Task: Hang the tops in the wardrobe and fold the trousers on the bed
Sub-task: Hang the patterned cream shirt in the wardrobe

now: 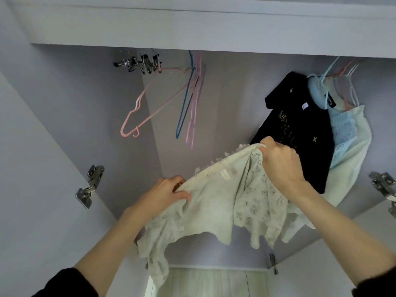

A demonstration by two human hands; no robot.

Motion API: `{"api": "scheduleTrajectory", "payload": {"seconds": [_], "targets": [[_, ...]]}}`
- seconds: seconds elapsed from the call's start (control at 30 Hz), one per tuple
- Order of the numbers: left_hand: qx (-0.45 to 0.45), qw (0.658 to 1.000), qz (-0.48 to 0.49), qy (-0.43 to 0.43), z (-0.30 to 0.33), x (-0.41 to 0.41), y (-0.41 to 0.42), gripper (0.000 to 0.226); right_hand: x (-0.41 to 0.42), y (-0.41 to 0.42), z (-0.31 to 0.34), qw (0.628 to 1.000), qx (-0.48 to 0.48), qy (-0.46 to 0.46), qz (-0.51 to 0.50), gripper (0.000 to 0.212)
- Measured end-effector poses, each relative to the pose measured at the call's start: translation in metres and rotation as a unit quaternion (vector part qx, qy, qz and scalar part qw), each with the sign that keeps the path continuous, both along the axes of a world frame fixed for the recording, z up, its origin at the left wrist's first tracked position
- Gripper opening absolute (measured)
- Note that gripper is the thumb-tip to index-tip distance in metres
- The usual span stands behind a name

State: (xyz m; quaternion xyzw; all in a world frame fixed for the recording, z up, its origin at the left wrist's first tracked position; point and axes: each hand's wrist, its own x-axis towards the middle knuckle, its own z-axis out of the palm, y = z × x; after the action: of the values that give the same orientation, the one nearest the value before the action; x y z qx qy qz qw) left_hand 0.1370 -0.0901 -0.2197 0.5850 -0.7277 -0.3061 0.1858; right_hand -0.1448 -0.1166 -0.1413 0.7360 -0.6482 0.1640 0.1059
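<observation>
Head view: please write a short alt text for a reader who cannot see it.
Two hands, left hand and right hand, hold up a cream lace top inside an open wardrobe. Empty hangers hang at the left; a black top hangs at the right.

Gold print on black top (pixel 300 129) too blurred; no legible text

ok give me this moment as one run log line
stage: hanging tops | left hand: grips cream lace top | right hand: grips same top | empty pink hanger: on rail | black top: hung
</observation>
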Motion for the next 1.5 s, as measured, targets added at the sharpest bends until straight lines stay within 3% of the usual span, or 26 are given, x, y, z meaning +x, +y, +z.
{"api": "scheduleTrajectory", "payload": {"seconds": [0.13, 0.23, 0.43, 0.57, 0.67, 0.73, 0.83, 0.97, 1.0, 1.1, 1.23, 1.3, 1.5], "targets": [[-0.067, 0.983, 0.144, -0.090, -0.008, 0.002, -0.014, 0.017, 0.023, -0.014, 0.005, 0.999, -0.015, -0.022, 0.030, 0.023], [-0.095, 0.961, 0.256, -0.049, -0.004, 0.010, -0.026, 0.015, 0.035, -0.022, 0.006, 0.999, -0.015, -0.022, 0.035, 0.023], [-0.135, 0.926, 0.351, -0.037, -0.007, 0.036, -0.042, 0.019, 0.037, -0.026, -0.002, 0.988, 0.027, -0.137, 0.067, 0.020], [-0.060, 0.918, 0.383, 0.087, -0.007, 0.039, -0.048, 0.019, 0.038, -0.047, -0.022, 0.972, 0.181, -0.145, 0.045, 0.017], [0.037, 0.891, 0.389, 0.231, 0.006, 0.043, -0.051, 0.008, 0.049, -0.070, -0.033, 0.953, 0.243, -0.173, 0.052, 0.016], [0.068, 0.886, 0.369, 0.271, 0.021, 0.048, -0.054, 0.016, 0.065, -0.084, -0.031, 0.914, 0.266, -0.298, 0.066, 0.018], [0.070, 0.916, 0.311, 0.243, 0.041, 0.043, -0.054, 0.023, 0.099, -0.104, -0.009, 0.788, 0.290, -0.539, 0.072, 0.011], [0.081, 0.933, 0.277, 0.215, 0.046, 0.026, -0.049, 0.015, 0.131, -0.132, 0.022, 0.654, 0.340, -0.674, 0.050, 0.023], [0.082, 0.933, 0.278, 0.213, 0.046, 0.025, -0.048, 0.014, 0.136, -0.136, 0.027, 0.636, 0.347, -0.688, 0.038, 0.023], [0.074, 0.937, 0.283, 0.192, 0.046, 0.028, -0.042, 0.016, 0.146, -0.142, 0.033, 0.655, 0.328, -0.681, 0.003, 0.019], [0.067, 0.938, 0.297, 0.167, 0.046, 0.035, -0.033, 0.017, 0.149, -0.151, 0.027, 0.736, 0.219, -0.639, -0.046, 0.016], [0.066, 0.936, 0.303, 0.168, 0.047, 0.037, -0.029, 0.020, 0.144, -0.151, 0.026, 0.782, 0.156, -0.600, -0.057, 0.025], [0.085, 0.934, 0.304, 0.164, 0.051, 0.030, -0.025, 0.024, 0.127, -0.141, 0.030, 0.800, 0.034, -0.599, -0.016, 0.035]]}}
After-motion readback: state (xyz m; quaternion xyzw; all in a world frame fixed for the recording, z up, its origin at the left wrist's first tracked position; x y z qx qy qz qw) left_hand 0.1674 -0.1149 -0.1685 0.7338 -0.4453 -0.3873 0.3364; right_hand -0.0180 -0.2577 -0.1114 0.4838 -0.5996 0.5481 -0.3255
